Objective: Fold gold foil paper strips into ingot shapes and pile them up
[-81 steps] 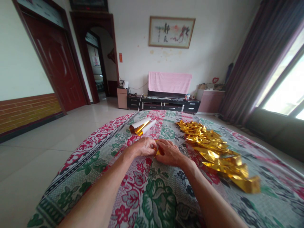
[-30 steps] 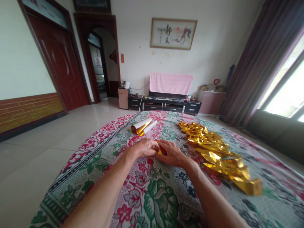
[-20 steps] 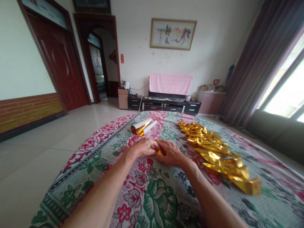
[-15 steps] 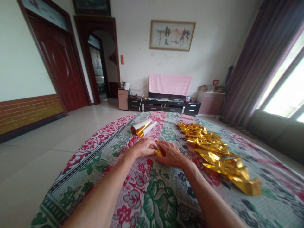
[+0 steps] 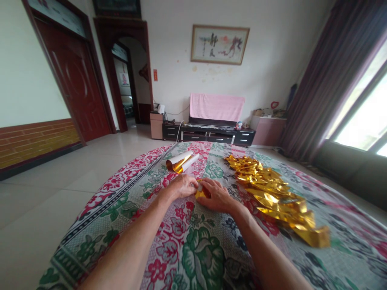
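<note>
Between my two hands, low on the tablecloth, is a small piece of gold foil paper (image 5: 200, 194), partly folded, with a bit of its pale side showing. My left hand (image 5: 183, 187) pinches its left edge, the fingers bent together. From the right, my right hand (image 5: 216, 195) curls over the sheet and covers much of it, fingers pressed on it. Just beyond my left hand lie curled sheets of gold paper (image 5: 183, 162) with white backs. Folded gold foil pieces (image 5: 272, 185) lie overlapped in a long row to the right of my right hand.
A flowered tablecloth (image 5: 169, 249) covers the round table. Past its far edge stand a low black TV cabinet (image 5: 208, 135) and a screen under a pink cloth (image 5: 217, 106). A dark curtain (image 5: 320, 80) hangs by the window at right; a red door (image 5: 75, 80) is at left.
My left hand has shifted very slightly left, and a little more of the gold paper shows between the hands. The curled sheets and the row of folded pieces stay put.
</note>
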`<state>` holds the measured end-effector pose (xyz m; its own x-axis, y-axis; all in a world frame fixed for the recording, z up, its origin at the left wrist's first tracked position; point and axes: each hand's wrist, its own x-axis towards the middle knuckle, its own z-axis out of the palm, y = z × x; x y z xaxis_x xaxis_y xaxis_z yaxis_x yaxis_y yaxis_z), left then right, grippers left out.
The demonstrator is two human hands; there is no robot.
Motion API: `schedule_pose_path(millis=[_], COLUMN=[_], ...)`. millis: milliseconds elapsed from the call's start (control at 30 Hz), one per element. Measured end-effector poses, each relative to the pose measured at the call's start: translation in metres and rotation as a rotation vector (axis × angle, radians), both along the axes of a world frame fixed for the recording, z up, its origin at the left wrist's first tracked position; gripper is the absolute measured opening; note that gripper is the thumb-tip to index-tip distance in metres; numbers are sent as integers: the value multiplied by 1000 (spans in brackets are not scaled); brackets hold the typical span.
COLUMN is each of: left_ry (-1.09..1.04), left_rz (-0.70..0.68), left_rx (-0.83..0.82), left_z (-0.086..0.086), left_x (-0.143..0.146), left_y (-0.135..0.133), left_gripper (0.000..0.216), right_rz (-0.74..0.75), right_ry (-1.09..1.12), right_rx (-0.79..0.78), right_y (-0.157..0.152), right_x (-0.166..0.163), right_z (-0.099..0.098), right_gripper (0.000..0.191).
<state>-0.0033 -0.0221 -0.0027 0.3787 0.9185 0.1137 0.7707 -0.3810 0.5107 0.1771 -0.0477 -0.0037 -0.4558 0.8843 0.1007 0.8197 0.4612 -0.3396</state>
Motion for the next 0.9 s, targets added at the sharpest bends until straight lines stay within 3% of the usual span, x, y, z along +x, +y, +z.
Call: schedule_pose_path(millis=[500, 700, 900], left_ry=[81, -7, -29], left_rz=[256, -27, -205], left_rx=[92, 22, 14], left_z=[0, -2, -2], left_x=[-3, -15, -19], left_y=[1, 1, 1], left_gripper=[23, 39, 34], right_rz=[-26, -2, 20], right_ry=[-13, 6, 125], right_rx=[8, -3, -86], right_y=[1, 1, 1], right_x=[-3, 0, 6], right_z=[0, 0, 12], right_gripper=[59, 55, 54])
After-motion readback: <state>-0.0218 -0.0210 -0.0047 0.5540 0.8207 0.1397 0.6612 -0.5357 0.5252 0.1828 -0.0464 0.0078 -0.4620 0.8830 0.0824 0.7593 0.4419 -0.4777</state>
